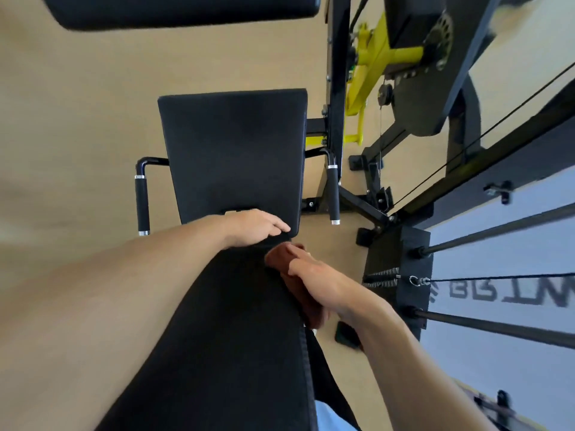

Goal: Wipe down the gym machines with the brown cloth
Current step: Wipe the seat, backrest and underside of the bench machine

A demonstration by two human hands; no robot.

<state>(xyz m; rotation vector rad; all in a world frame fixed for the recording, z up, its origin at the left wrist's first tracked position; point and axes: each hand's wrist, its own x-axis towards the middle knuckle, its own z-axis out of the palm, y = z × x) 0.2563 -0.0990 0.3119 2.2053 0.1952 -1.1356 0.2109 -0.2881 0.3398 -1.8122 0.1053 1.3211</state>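
Nearest, the long back pad [224,337] runs away from us. On its right edge the right hand [314,272] presses the brown cloth [280,255] against the side, fingers curled over the fabric, wiping along the rim. Just beyond, the left hand [258,227] lies flat, fingers straight, likely steadying itself on the seat pad [233,150]. Farther right stands the yellow frame [373,57].
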